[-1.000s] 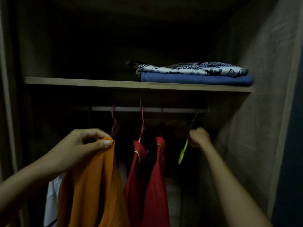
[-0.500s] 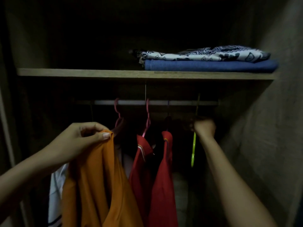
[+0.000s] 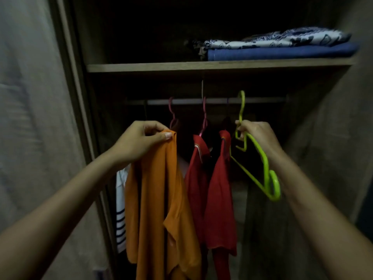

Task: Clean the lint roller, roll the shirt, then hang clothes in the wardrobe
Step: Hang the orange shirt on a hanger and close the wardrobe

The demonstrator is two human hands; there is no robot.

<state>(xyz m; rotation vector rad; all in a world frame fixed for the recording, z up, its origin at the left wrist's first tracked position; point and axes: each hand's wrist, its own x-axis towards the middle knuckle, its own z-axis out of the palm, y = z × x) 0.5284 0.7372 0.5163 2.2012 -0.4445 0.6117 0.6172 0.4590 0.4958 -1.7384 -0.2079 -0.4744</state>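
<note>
1. two hands are busy at the open wardrobe. the left hand is pinched shut on the top edge of the limp orange fabric shirt, thumb pressed over the cloth. the right hand is closed round the neck of the bright green plastic hanger, just under its hook.
2. the orange shirt hangs free in front of the left half of the wardrobe opening, not on any hanger. the green hanger is held tilted near the right end of the pale metal hanging rail; from this angle i cannot tell whether its hook clears the rail.
3. one risk, as i judge it — the shirt is held by a small fold at one spot, so it could slip from the pinch and drop to the wardrobe floor while the hanger is threaded in.
4. another: the two red shirts on pink hangers hang between the hands, so the green hanger's long arm could snag them as it crosses.
5. threading by the neck in this dim light could leave one shoulder off the hanger — the shirt would then slide off once hung.
6. the wooden shelf sits close above the rail, leaving little room to lift the hook over.
</note>
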